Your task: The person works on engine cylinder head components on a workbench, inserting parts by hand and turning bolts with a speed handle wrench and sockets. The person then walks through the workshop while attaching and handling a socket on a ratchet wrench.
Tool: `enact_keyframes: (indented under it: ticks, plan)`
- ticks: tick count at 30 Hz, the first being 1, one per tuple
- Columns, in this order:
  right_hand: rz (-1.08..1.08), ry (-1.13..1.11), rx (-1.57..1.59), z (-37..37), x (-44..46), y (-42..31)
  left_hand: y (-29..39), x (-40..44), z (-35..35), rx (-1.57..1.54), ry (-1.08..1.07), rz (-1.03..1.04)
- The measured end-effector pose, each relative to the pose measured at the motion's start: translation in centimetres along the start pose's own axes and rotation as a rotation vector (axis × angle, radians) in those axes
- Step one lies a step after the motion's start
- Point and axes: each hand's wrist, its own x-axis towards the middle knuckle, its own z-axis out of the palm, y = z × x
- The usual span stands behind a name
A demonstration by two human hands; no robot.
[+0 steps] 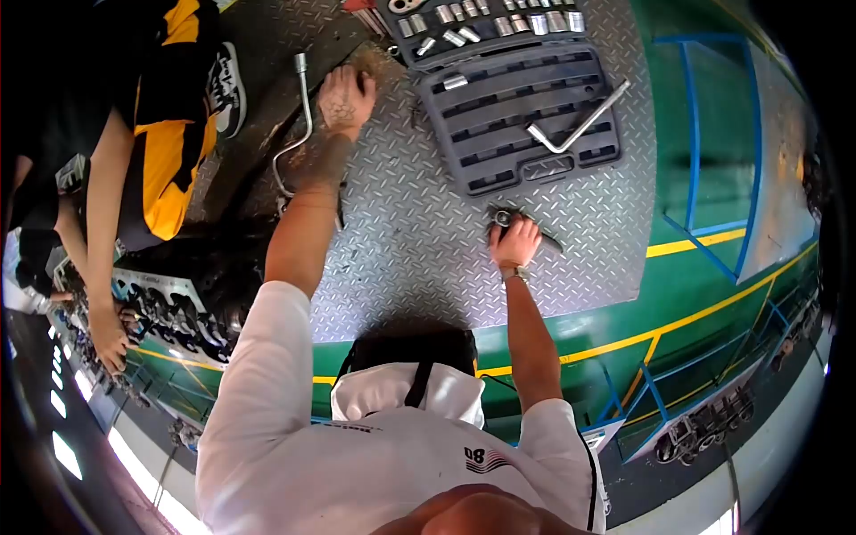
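Observation:
My left hand [347, 100] rests palm down on the edge of a brown board beside the checkered metal plate, its fingers apart. Just left of it lies a bent metal speed brace [308, 114]. My right hand [517, 242] is low over the plate, fingers closed around a ratchet wrench [503, 218]. The ratchet's round head shows above the fingers and its dark handle sticks out to the right. Beyond that hand lies the open grey socket case [486, 183], with an L-shaped wrench [580, 129] and one loose socket [455, 82] on its near half.
Several sockets [504, 25] sit in the case's far half. A person in black and yellow trousers [169, 169] is at the left, hands near an engine block [174, 308]. Green floor [606, 339] with yellow lines and a blue metal frame [758, 160] lie to the right.

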Motion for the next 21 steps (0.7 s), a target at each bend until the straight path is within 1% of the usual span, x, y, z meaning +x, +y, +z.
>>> enact_keyframes:
  ticks: [1, 2, 4, 6, 8, 9, 11, 14, 15, 17, 18, 21]
  plan:
    - [0.016, -0.056, 0.005, 0.2, -0.3, -0.2, -0.1, -0.4, 0.0, -0.021, 0.010, 0.024]
    - [0.021, -0.059, 0.028, 0.1, -0.3, -0.5, -0.6, -0.6, -0.4, 0.005, 0.007, 0.031]
    - [-0.006, 0.016, 0.067, 0.0, -0.2, -0.9, -0.6, -0.6, 0.1, 0.004, -0.043, -0.037]
    - [-0.006, 0.050, 0.038, -1.0, 0.2, -0.9, -0.4, -0.7, 0.3, -0.013, -0.041, -0.042]
    - [0.028, -0.027, 0.056, -1.7, 0.7, -1.2, -0.3, -0.6, 0.4, -0.019, -0.040, -0.057]
    - [0.025, -0.029, 0.058, -1.7, 0.7, -1.1, -0.2, -0.6, 0.3, -0.015, -0.040, -0.059]
    - [0.045, -0.196, 0.095, -1.7, 0.6, -1.1, -0.4, -0.6, 0.3, 0.005, -0.024, -0.034]
    - [0.049, -0.209, 0.120, -1.8, 0.6, -1.1, -0.6, -0.5, 0.4, 0.013, -0.017, -0.006]
    - [0.057, -0.215, 0.115, -1.9, 0.5, -1.0, -0.6, -0.6, 0.4, 0.017, -0.039, -0.031]
    - [0.114, -0.309, 0.051, -1.7, 0.7, -1.0, -0.5, -0.7, 0.5, 0.005, -0.063, -0.055]
    - [-0.003, -0.015, 0.052, -0.6, 0.0, -0.7, -0.4, -0.8, 0.6, 0.004, -0.063, -0.055]
    - [-0.015, -0.007, 0.062, -0.2, -0.2, -0.4, -0.4, -0.6, 0.6, 0.028, -0.042, -0.045]
